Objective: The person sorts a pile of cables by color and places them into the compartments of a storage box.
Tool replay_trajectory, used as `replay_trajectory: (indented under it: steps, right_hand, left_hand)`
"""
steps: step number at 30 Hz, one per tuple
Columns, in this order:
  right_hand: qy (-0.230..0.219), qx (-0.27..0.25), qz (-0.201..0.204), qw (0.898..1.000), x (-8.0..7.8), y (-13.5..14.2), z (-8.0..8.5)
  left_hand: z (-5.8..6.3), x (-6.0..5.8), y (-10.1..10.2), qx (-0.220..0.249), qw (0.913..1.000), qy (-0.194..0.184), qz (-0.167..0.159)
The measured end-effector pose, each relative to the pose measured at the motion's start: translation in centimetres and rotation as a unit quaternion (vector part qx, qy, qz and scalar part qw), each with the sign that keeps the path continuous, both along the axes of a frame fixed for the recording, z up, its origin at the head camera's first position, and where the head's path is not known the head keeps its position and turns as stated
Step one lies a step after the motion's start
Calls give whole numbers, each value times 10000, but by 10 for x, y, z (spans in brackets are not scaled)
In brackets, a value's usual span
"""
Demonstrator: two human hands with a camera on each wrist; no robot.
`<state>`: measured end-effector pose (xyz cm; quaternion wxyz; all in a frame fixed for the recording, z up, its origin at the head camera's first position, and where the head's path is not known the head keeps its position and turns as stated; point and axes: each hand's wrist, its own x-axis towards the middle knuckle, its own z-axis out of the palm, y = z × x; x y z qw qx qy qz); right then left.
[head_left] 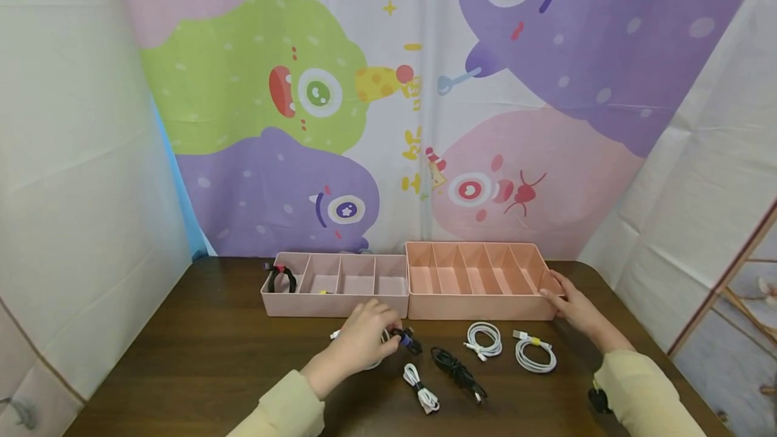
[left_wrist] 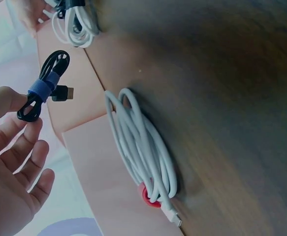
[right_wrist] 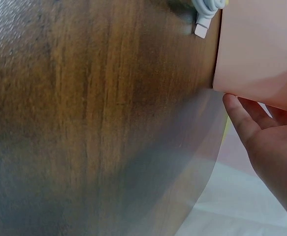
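Observation:
My left hand (head_left: 364, 336) pinches a small coiled black cable (left_wrist: 45, 86) with a blue strap between thumb and fingertips, above the table before the mauve organizer box (head_left: 336, 306). Below that hand lies a coiled white cable (left_wrist: 143, 147) with a red tie, mostly hidden by the hand in the head view. My right hand (head_left: 577, 309) grips the right end of the orange organizer box (head_left: 479, 307), thumb at its front corner and fingers over the end wall. A black cable (head_left: 284, 279) with a red tie sits in the mauve box's leftmost compartment.
On the table (head_left: 200, 356) in front of the boxes lie a white cable (head_left: 420, 388) with a dark tie, a black cable (head_left: 458, 373), a coiled white cable (head_left: 484, 341) and a white cable (head_left: 535, 356) with a yellow tie. A patterned curtain (head_left: 394, 106) hangs behind.

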<state>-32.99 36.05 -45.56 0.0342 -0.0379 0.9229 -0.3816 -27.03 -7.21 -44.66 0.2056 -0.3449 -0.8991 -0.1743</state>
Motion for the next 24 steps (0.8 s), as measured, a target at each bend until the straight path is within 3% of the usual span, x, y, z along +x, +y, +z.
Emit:
replay_trajectory:
  steps: [9, 17, 24]
  right_hand:
    - [-69, -40, -28, 10000, -2, 0, 0]
    - [-101, -70, -41, 9999, -1, 0, -1]
    - [-45, -49, -9, 10000, -1, 0, 0]
  left_hand:
    - [9, 1, -6, 154, 9997, 189, 4]
    - [17, 5, -13, 266, 9995, 131, 112]
    - [24, 7, -20, 456, 9979, 394, 219]
